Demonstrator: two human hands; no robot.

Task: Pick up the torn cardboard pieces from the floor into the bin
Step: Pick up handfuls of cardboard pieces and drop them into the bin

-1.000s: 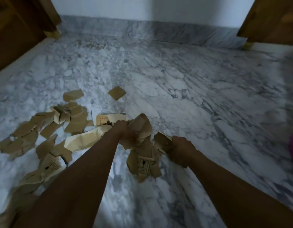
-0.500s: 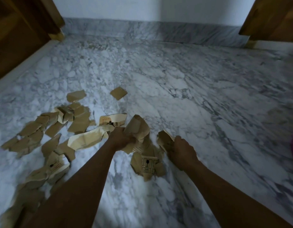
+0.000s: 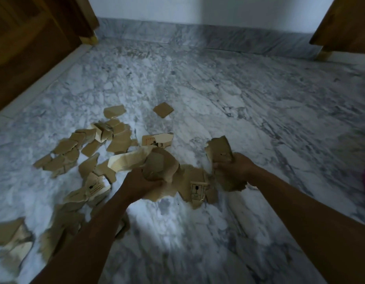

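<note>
Right hand (image 3: 233,168) now higher, left hand (image 3: 141,186) pulled back, hands wider apart. Left fingers curled round crumpled cardboard wad (image 3: 160,163), right fist clamps jagged torn flap (image 3: 219,147). Matte brown scraps (image 3: 66,148) strewn leftward on veined grey marble floor (image 3: 239,103)

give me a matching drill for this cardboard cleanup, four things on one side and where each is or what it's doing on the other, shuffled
Things
1. left hand
2. right hand
3. square cardboard piece
4. piece with the glass symbol

Places or states
a. lies alone, beyond the other pieces
b. grips a flat torn piece
c. sits between the two hands
d. grips a crumpled piece

Pairs: 1-d, 2-b, 3-a, 4-c
</note>
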